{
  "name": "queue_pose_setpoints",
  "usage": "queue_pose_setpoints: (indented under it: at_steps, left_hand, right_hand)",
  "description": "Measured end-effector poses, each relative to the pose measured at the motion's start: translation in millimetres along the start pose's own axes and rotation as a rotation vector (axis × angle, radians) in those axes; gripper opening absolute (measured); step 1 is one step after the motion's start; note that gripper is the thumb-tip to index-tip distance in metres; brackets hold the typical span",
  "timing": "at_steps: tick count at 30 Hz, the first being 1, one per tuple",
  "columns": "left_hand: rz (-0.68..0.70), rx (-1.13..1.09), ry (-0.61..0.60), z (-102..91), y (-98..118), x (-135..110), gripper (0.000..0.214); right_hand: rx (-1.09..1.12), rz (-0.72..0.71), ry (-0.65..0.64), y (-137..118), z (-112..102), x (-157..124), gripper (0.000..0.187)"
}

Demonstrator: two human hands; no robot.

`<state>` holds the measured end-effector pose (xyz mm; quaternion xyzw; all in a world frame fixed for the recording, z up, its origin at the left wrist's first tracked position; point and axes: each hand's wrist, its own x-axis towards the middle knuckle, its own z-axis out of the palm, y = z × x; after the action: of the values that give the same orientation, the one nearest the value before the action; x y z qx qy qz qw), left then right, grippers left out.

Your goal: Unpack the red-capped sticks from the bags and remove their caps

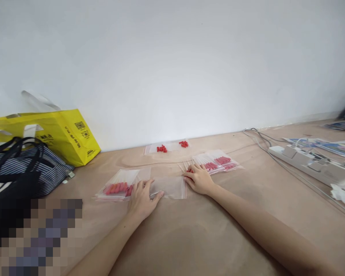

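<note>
My left hand (142, 197) lies palm down with its fingers apart. It rests on the left edge of a flat clear zip bag (171, 188) and beside a filled bag (115, 188) of thick red-ended sticks. At the far side of the flat bag, my right hand (199, 178) curls its fingers over a few thin pale sticks (185, 165) with red ends; the fingers partly hide them. Right behind that hand are overlapping clear bags (232, 163) of red-ended sticks.
Near the wall, another clear bag (149, 149) lies beneath two small clusters of red pieces (161, 148). A yellow paper bag (83, 134) and a striped bag (53, 168) stand left. A white power strip (301, 165) with cables, printed sheets (339, 147) and a crumpled tissue (344, 196) lie right.
</note>
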<state>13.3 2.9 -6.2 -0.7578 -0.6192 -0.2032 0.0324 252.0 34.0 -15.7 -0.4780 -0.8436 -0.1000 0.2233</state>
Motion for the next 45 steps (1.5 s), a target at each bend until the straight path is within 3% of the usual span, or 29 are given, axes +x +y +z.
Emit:
queue_pose_setpoints:
  at_steps: [7, 12, 19, 21, 24, 28, 31, 33, 36, 38, 41, 45]
  left_hand:
    - [-0.081, -0.303, -0.089, -7.3, -0.3, 3.3, 0.032]
    - [-0.188, -0.515, 0.022, -5.8, -8.4, 12.5, 0.023]
    - [-0.491, -0.908, 0.015, -16.2, -28.1, 27.6, 0.035]
    - [-0.56, -0.812, 0.069, -23.8, -39.6, 32.4, 0.041]
    - [-0.635, -0.493, 0.178, -38.2, -61.0, 38.8, 0.045]
    - [-0.63, -0.244, 0.294, -53.3, -85.5, 41.9, 0.039]
    - [-0.53, -0.096, 0.322, -57.0, -93.8, 41.3, 0.033]
    - [-0.324, -0.026, 0.255, -58.2, -92.7, 40.4, 0.023]
    - [0.124, -0.043, -0.044, -60.8, -81.0, 37.3, 0.017]
    - [0.33, -0.048, -0.21, -61.7, -69.4, 33.7, 0.02]
    - [0.45, 0.027, -0.275, -58.3, -55.9, 28.5, 0.019]
    - [0.494, 0.117, -0.224, -46.6, -55.3, 27.5, 0.015]
  right_hand:
    - [-0.058, 0.062, -0.004, -2.9, 0.9, 2.8, 0.028]
    - [-0.022, 0.042, 0.039, -2.6, -3.4, -3.7, 0.023]
    - [-0.009, 0.053, 0.038, -4.2, -4.2, -9.4, 0.019]
    - [-0.012, 0.051, 0.038, -4.5, -3.7, -9.3, 0.02]
    - [-0.019, 0.06, 0.046, -5.1, -3.1, -9.1, 0.022]
    - [-0.02, 0.054, 0.063, -6.5, -2.8, -9.8, 0.02]
    - [-0.015, 0.046, 0.073, -7.5, -2.8, -10.4, 0.018]
    - [-0.01, 0.045, 0.077, -7.7, -2.7, -10.5, 0.017]
    - [-0.001, 0.043, 0.078, -7.1, -2.4, -10.3, 0.017]
    - [0.004, 0.042, 0.08, -6.5, -2.1, -10.4, 0.016]
    - [0.008, 0.042, 0.084, -5.8, -2.0, -10.8, 0.017]
    - [0.008, 0.042, 0.081, -5.7, -2.5, -11.1, 0.017]
